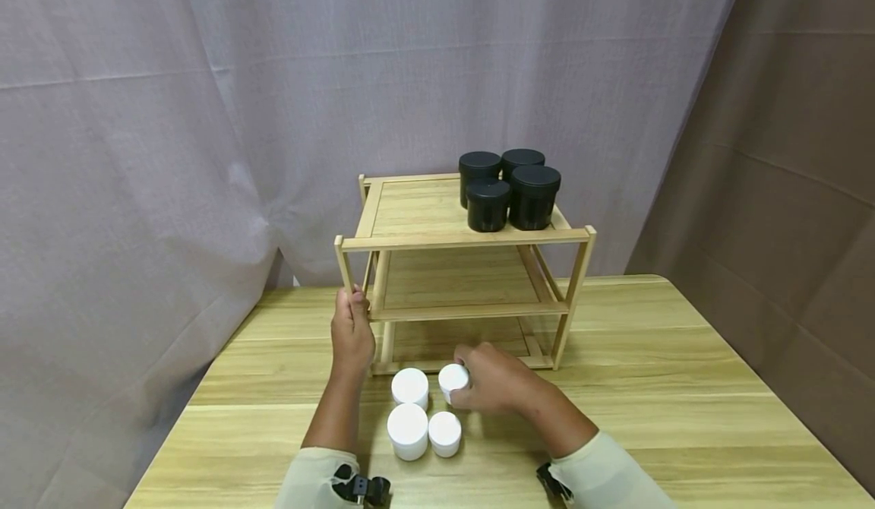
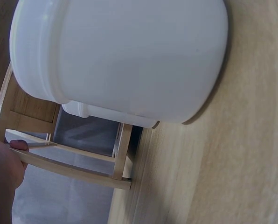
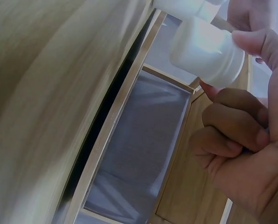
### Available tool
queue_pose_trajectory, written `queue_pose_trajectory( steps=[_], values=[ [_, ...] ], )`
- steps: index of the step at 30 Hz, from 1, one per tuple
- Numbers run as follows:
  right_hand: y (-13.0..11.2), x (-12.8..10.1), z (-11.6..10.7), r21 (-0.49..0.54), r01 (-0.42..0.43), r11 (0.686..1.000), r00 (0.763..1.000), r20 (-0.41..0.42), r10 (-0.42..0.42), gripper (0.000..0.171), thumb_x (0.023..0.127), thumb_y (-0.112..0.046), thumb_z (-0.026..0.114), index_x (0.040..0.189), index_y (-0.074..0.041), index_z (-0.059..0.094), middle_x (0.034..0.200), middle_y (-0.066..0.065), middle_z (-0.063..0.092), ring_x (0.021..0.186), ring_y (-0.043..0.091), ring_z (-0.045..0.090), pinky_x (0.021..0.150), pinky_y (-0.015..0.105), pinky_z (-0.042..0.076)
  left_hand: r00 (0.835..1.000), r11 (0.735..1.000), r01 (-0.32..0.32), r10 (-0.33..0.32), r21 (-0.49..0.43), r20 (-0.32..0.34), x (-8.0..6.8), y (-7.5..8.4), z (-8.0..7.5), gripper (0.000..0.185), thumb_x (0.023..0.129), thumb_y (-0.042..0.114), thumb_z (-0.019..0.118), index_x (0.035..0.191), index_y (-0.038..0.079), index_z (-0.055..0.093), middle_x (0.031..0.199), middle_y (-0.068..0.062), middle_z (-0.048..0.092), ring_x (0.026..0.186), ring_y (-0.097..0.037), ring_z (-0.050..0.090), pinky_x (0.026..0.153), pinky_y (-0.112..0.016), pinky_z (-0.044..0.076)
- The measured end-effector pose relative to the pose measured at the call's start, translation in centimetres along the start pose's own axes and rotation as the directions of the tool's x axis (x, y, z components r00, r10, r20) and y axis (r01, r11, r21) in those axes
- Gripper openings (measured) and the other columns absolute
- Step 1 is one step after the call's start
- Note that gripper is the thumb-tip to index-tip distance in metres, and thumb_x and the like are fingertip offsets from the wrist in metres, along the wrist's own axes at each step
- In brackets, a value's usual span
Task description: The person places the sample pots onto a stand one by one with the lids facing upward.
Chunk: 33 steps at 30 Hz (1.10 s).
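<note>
- A person sat at a wooden table (image 1: 683, 357) that filled the lower half of the head view, with a grey curtain (image 1: 171, 114) hanging behind it across the upper frame.
- A three-tier wooden shelf rack (image 1: 465, 239) stood at the centre of the frame, on the far part of the table.
- Four black jars (image 1: 509, 188) stood close together on the rack's top shelf, toward its right side.
- The left hand (image 1: 352, 334), left of centre, gripped the rack's front left post, fingers curled round the wood where the middle shelf met it; the left wrist view showed a fingertip (image 2: 18, 145) lying on that rail.
- The right hand (image 1: 495, 378), just below the rack at lower centre, held a small white jar (image 1: 453, 378) narrowly between thumb and fingertips; the right wrist view showed that white jar (image 3: 206, 52) pinched near its lid, tipped on its side, in front of the rack's bottom opening.
- The held jar sat just in front of the rack's lowest tier, whether touching the table or lifted off it I could not tell.
- Three more white jars rested on the table at lower centre: one (image 1: 410, 387) just left of the held jar, a larger one (image 1: 407, 430) nearer the person, and a smaller one (image 1: 445, 433) beside that.
- In the left wrist view a white jar (image 2: 125, 56) filled the upper frame, standing on the table near the rack's foot.
- Both forearms wore pale sleeves (image 1: 608, 478) at the bottom edge.
</note>
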State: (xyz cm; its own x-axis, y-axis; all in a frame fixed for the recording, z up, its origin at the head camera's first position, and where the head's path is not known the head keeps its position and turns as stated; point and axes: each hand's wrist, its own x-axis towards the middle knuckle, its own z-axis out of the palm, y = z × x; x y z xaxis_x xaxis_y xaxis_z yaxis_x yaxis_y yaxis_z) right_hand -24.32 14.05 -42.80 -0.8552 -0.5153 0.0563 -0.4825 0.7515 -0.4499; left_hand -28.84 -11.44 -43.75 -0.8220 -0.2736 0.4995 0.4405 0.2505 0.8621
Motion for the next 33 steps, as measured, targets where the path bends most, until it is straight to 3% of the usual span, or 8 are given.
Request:
queue_pose_trajectory(
  steps=[8,18,28,33],
  values=[
    [0.0,0.0,-0.2,0.01,-0.003,1.0,0.998,-0.058,0.003,0.033,0.078,-0.027,0.085,0.103,-0.012,0.068,0.077,-0.004,0.066,0.062,0.01,0.056,0.056,0.029,0.048,0.999,1.0,-0.01,0.01,0.011,-0.035,0.1,-0.4,0.1,0.037,0.118,0.029,0.04,0.12,-0.005,0.055,0.085,-0.011,0.051,0.071,-0.012,0.042,0.065,-0.024,0.039],
    [0.1,0.0,-0.8,0.01,0.029,1.0,0.998,-0.055,-0.029,0.035,0.081,-0.024,0.085,0.108,-0.01,0.07,0.087,0.004,0.074,0.068,0.011,0.059,0.062,0.029,0.051,1.0,1.0,-0.018,0.018,0.005,-0.022,0.1,-0.2,0.1,0.039,0.119,0.03,0.038,0.121,-0.007,0.053,0.086,-0.013,0.05,0.071,-0.011,0.04,0.065,-0.023,0.038],
    [-0.1,-0.2,-1.5,0.016,0.051,0.999,0.997,-0.056,-0.05,0.032,0.083,-0.023,0.083,0.11,-0.01,0.071,0.083,0.0,0.073,0.062,0.008,0.055,0.058,0.027,0.049,0.998,0.999,-0.046,0.047,0.011,-0.039,0.0,-0.1,0.1,0.051,0.117,0.041,0.038,0.121,-0.008,0.053,0.086,-0.01,0.051,0.072,-0.011,0.042,0.067,-0.024,0.039],
    [-0.2,-0.4,-1.8,0.02,0.044,0.999,0.998,-0.045,-0.043,0.031,0.085,-0.023,0.083,0.11,-0.01,0.071,0.082,-0.002,0.071,0.061,0.008,0.055,0.057,0.027,0.048,0.998,0.999,-0.049,0.049,0.013,-0.046,0.0,-0.1,0.2,0.049,0.117,0.038,0.038,0.122,-0.008,0.054,0.087,-0.012,0.053,0.073,-0.011,0.043,0.067,-0.024,0.039]
  ],
)
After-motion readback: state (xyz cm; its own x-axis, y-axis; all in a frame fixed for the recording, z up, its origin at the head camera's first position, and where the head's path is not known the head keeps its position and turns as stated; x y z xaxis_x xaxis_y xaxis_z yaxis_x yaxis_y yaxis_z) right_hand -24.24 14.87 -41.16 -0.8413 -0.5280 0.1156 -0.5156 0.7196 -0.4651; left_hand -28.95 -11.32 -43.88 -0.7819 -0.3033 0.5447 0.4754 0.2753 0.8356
